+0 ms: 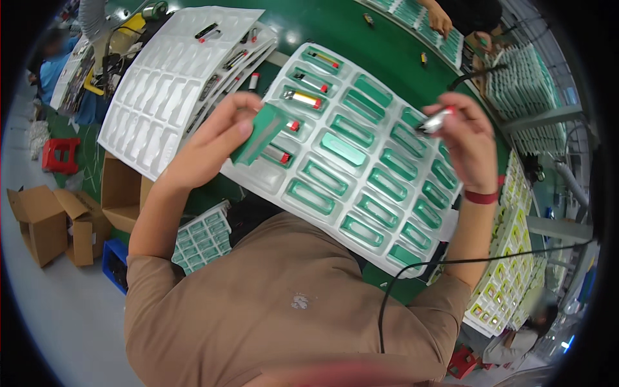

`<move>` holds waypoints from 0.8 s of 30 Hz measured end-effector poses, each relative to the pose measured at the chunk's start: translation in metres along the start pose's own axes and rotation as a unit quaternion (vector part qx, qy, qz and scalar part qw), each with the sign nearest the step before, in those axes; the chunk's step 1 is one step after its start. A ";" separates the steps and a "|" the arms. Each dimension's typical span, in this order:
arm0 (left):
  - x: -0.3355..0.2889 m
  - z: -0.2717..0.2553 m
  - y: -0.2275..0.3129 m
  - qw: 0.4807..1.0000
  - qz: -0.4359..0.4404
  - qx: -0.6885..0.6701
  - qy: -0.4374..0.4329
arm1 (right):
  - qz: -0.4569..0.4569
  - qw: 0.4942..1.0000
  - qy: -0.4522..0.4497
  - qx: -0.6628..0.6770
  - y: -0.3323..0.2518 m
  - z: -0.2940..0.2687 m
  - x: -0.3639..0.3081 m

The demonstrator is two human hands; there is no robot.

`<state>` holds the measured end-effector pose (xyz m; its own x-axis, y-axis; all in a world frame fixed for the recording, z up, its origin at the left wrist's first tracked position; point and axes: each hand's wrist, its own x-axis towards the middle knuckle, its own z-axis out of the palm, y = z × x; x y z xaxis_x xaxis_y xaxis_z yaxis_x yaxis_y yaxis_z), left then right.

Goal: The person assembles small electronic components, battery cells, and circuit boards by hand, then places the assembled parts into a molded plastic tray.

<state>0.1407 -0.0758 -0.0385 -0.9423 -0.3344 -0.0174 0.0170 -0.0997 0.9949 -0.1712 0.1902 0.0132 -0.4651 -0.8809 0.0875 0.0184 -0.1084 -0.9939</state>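
My left hand (pixel 209 145), fingers closed, grips a small green rectangular case (pixel 259 137) over the near-left part of a white molded tray (pixel 267 181). Over the tray's right side, my right hand (pixel 469 145) pinches a slim silver-and-black piece with a red end (pixel 436 121); motion blurs it, and its kind is unclear. The tray's pockets hold several green cases (pixel 324 177). In the left column lie similar red-ended pieces (pixel 303 99), some in green cases and partly hidden by my left hand. One case (pixel 342 149) near the middle looks flat-topped.
Left of the tray leans a stack of white molded trays (pixel 151 97) with loose red-ended pieces along its edge. Another person's hand (pixel 440 22) works at a far tray. Cardboard boxes (pixel 40 219) stand on the floor at left. A black cable (pixel 451 262) crosses near my right arm.
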 end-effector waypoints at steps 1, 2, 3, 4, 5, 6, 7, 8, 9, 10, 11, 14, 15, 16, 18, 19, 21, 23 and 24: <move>0.014 0.012 0.006 1.000 0.006 -0.006 -0.014 | 0.005 1.000 -0.017 0.021 0.004 0.014 -0.003; 0.025 0.022 0.013 0.987 -0.047 -0.150 -0.030 | 0.007 0.998 -0.036 0.054 0.008 0.028 -0.004; 0.034 0.029 0.012 0.950 -0.097 -0.294 -0.047 | 0.006 0.997 -0.027 0.066 0.011 0.046 -0.003; 0.048 0.039 0.010 0.950 -0.108 -0.290 -0.030 | 0.006 0.997 -0.020 0.068 0.012 0.053 -0.006; 0.058 0.043 0.009 0.949 -0.108 -0.293 -0.040 | 0.005 0.997 -0.017 0.075 0.013 0.056 -0.007; 0.067 0.047 0.008 0.940 -0.122 -0.310 -0.071 | 0.005 0.998 -0.009 0.070 0.012 0.059 -0.009; 0.072 0.049 0.006 0.931 -0.136 -0.325 -0.098 | -0.028 0.999 0.019 0.034 0.013 0.063 -0.010; 0.075 0.051 0.004 0.937 -0.133 -0.308 -0.091 | -0.061 0.997 0.047 -0.002 0.013 0.064 -0.011; 0.076 0.055 0.004 0.937 -0.134 -0.309 -0.095 | -0.061 0.997 0.051 -0.004 0.014 0.064 -0.013; 0.077 0.059 0.005 0.935 -0.130 -0.313 -0.102 | -0.059 0.994 0.092 0.012 0.014 0.065 -0.016; 0.079 0.062 0.005 0.934 -0.126 -0.317 -0.107 | -0.057 0.989 0.131 0.029 0.015 0.064 -0.019; 0.090 0.066 0.004 0.941 -0.113 -0.295 -0.121 | -0.006 0.979 0.174 0.109 0.018 0.057 -0.028; 0.093 0.069 0.004 0.951 -0.111 -0.264 -0.118 | 0.022 0.968 0.192 0.163 0.019 0.054 -0.032; 0.094 0.070 0.004 0.951 -0.110 -0.266 -0.113 | 0.025 0.968 0.187 0.164 0.020 0.052 -0.036; 0.094 0.071 0.003 0.936 -0.100 -0.314 -0.123 | 0.007 0.967 0.199 0.162 0.022 0.049 -0.042; 0.094 0.070 0.003 0.936 -0.100 -0.315 -0.120 | 0.009 0.967 0.196 0.163 0.023 0.044 -0.042; 0.092 0.069 0.004 0.920 -0.085 -0.349 -0.157 | -0.064 0.957 0.272 -0.075 0.025 0.032 -0.041; 0.093 0.068 0.003 0.919 -0.075 -0.350 -0.168 | -0.102 0.927 0.306 -0.194 0.022 0.021 -0.039; 0.093 0.068 0.002 0.917 -0.066 -0.350 -0.180 | -0.063 0.954 0.263 -0.132 0.019 0.015 -0.038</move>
<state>0.0305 -0.0432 -0.0309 -0.9988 0.0426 0.0255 -0.0141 -0.7359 0.6769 -0.1399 0.2142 -0.0080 -0.8302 -0.5076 0.2304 -0.2575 -0.0173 -0.9661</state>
